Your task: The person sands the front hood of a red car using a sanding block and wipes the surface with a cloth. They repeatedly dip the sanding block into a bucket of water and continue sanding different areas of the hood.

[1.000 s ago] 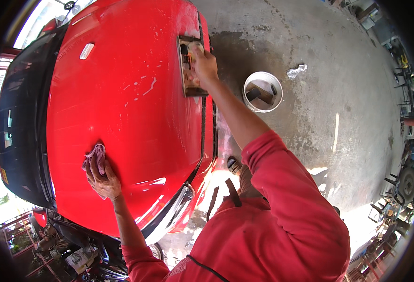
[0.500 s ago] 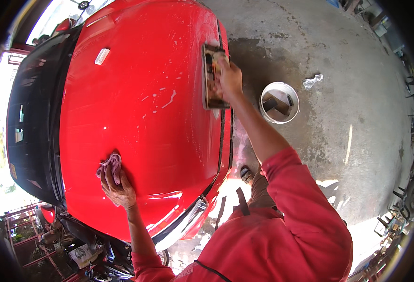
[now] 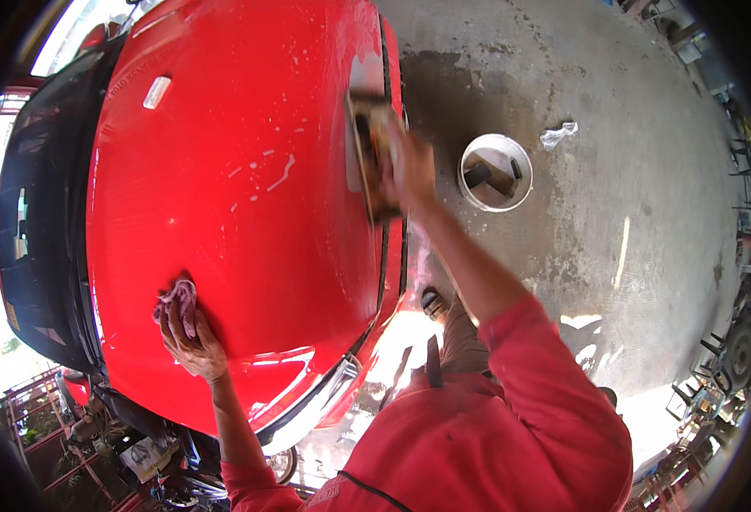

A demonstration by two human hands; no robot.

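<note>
My right hand [image 3: 408, 167] grips a long, flat sanding block [image 3: 364, 155] with a dark handle on the front edge of a red car hood [image 3: 239, 171], beside a pale, dull patch [image 3: 365, 73]; motion blurs the block. My left hand [image 3: 189, 342] rests lower left on the hood, holding a crumpled pink cloth [image 3: 177, 299]. Whitish wet streaks and drops mark the paint.
Right of the car, a white bucket [image 3: 495, 198] holding dark blocks stands on concrete [image 3: 640, 171] near a crumpled white item [image 3: 558, 134]. My foot [image 3: 432, 303] is below. A dark windshield [image 3: 38, 188], motorbike parts [image 3: 153, 461] and shop clutter [image 3: 733, 358] ring the edges.
My right hand and the block have slid down along the hood's front edge, toward my body, showing more of the pale patch above. My left hand stays on the cloth.
</note>
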